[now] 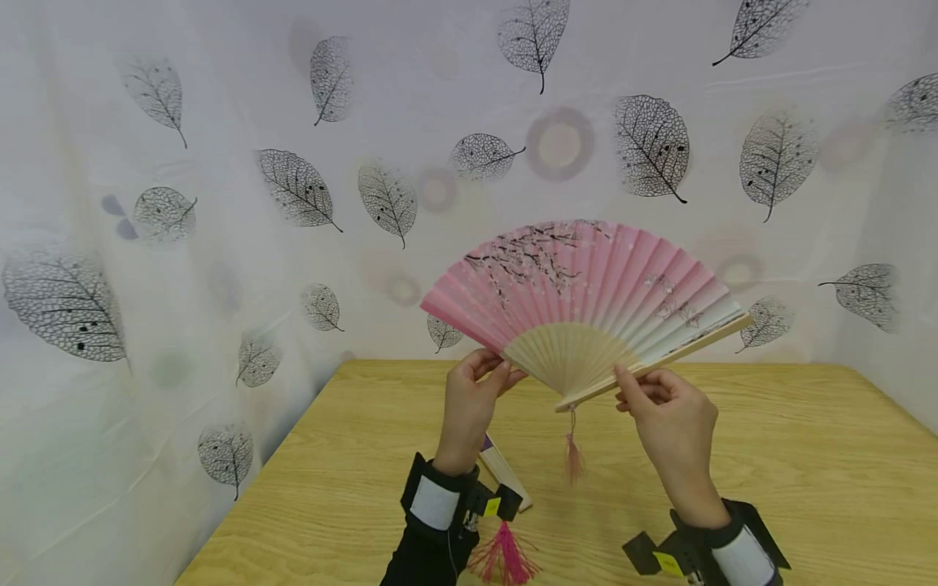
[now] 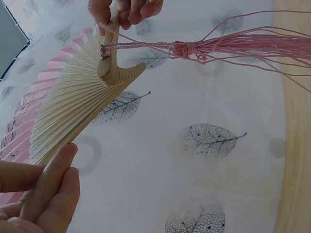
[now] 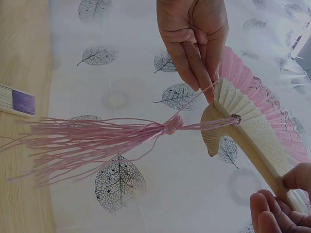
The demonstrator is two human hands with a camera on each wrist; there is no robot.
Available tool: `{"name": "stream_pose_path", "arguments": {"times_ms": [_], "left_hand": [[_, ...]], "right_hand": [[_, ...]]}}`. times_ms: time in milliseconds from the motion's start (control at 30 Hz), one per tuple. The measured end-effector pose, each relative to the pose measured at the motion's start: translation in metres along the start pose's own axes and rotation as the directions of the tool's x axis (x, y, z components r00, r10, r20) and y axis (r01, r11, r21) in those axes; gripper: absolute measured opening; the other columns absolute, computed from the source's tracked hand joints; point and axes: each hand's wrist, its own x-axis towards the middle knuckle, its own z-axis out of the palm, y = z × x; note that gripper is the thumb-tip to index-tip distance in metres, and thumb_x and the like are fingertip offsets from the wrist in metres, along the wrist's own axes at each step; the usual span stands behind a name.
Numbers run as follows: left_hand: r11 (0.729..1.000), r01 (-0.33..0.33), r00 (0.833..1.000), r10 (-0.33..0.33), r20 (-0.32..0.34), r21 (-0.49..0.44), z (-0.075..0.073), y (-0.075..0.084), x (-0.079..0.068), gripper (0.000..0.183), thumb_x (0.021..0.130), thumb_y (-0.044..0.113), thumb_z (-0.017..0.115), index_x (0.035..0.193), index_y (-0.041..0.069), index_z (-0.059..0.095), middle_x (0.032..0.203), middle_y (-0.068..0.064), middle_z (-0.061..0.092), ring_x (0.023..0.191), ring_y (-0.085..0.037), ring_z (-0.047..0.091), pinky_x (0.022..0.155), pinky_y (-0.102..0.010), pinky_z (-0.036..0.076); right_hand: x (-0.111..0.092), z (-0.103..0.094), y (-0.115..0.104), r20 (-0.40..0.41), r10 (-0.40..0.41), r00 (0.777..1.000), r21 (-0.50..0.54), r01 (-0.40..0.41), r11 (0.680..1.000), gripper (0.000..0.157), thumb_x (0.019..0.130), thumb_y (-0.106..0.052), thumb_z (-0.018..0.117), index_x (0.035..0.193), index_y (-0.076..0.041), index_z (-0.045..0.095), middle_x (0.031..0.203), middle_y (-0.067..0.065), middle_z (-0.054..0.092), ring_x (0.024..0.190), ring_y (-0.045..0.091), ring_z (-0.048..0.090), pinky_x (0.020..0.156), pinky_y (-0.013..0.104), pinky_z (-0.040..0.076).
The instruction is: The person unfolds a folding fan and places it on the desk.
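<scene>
A pink folding fan point(image 1: 579, 277) is spread wide and raised above the table, printed with dark blossom branches and fading to white at the right. My left hand point(image 1: 472, 403) pinches its left edge between thumb and fingers. The right hand point(image 1: 674, 419) grips the thick outer rib on the other side, thumb in front. Pale wooden ribs point(image 2: 73, 102) meet at a pivot low between the hands. From that pivot hangs a knotted pink tassel point(image 3: 97, 145), in front of the right wrist camera.
On the wooden table point(image 1: 821, 456) lies a second, folded fan point(image 1: 506, 472) with a purple patch, partly hidden behind the left wrist. A bright magenta tassel point(image 1: 504, 557) shows below it. Behind the table hangs a white curtain point(image 1: 469, 212) printed with leaves.
</scene>
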Motion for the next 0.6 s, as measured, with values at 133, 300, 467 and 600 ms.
{"name": "stream_pose_path", "arguments": {"times_ms": [133,300,467,600], "left_hand": [[1.000,0.000,1.000,0.000,-0.021,-0.020,0.0019,-0.0018,0.0003,0.026,0.085,0.006,0.054,0.107,-0.008,0.055,0.101,-0.023,0.057,0.087,-0.024,0.062,0.080,-0.029,0.052],[0.998,0.002,0.999,-0.005,-0.052,-0.059,0.0053,-0.0045,0.0003,0.027,0.085,0.005,0.054,0.109,-0.009,0.053,0.101,-0.024,0.057,0.087,-0.024,0.062,0.081,-0.029,0.051],[0.997,0.010,0.998,-0.014,-0.062,-0.072,0.0066,-0.0062,0.0001,0.028,0.084,0.005,0.054,0.109,-0.009,0.053,0.101,-0.024,0.057,0.087,-0.024,0.062,0.081,-0.029,0.051],[0.997,0.013,0.998,-0.018,-0.061,-0.080,0.0063,-0.0065,0.0002,0.028,0.084,0.004,0.054,0.109,-0.009,0.053,0.100,-0.023,0.057,0.087,-0.024,0.062,0.080,-0.029,0.052]], "right_hand": [[0.0006,-0.0002,0.0007,0.001,0.007,1.000,0.001,-0.007,1.000,0.031,0.078,-0.037,0.063,0.070,-0.007,0.064,0.060,0.008,0.066,0.048,0.005,0.056,0.038,0.017,0.038],[0.0021,-0.0006,0.0016,-0.003,0.018,1.000,-0.001,-0.018,1.000,0.032,0.079,-0.037,0.062,0.070,-0.006,0.063,0.060,0.007,0.066,0.048,0.004,0.056,0.037,0.017,0.038],[0.0024,-0.0005,0.0023,0.001,0.016,1.000,0.002,-0.016,1.000,0.032,0.079,-0.037,0.062,0.071,-0.006,0.063,0.060,0.006,0.066,0.048,0.005,0.056,0.038,0.017,0.039],[0.0025,-0.0004,0.0027,0.003,0.021,1.000,-0.006,-0.021,1.000,0.033,0.079,-0.038,0.062,0.071,-0.006,0.063,0.061,0.007,0.066,0.049,0.004,0.056,0.038,0.017,0.039]]}}
